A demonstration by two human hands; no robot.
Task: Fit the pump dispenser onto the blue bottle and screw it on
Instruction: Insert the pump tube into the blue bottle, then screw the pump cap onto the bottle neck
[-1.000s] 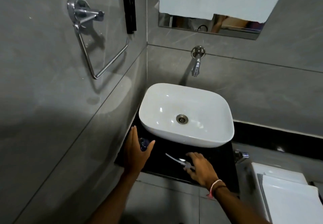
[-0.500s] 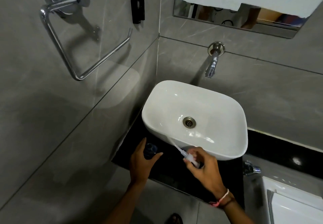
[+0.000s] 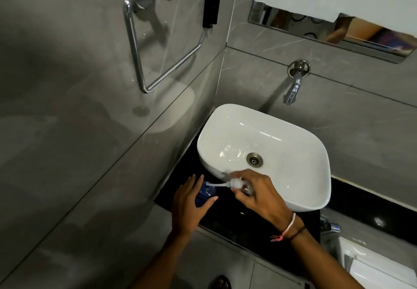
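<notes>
A blue bottle (image 3: 206,193) stands on the black counter (image 3: 237,223) left of the basin. My left hand (image 3: 188,205) is wrapped around its side, hiding most of it. The pump dispenser (image 3: 235,183) is white with a clear head and a thin dip tube. My right hand (image 3: 259,195) is shut on its head and holds it sideways. The tube's tip points left and reaches the bottle's mouth.
A white basin (image 3: 300,151) sits on the counter just behind my hands, with a wall tap (image 3: 292,88) above it. A chrome towel ring (image 3: 144,47) hangs on the left wall. A white toilet cistern (image 3: 379,268) is at the lower right.
My right hand lifted the pump off the counter and carried it left toward the bottle. The tube tip now reaches the bottle's mouth. The camera view shifted left and closer.
</notes>
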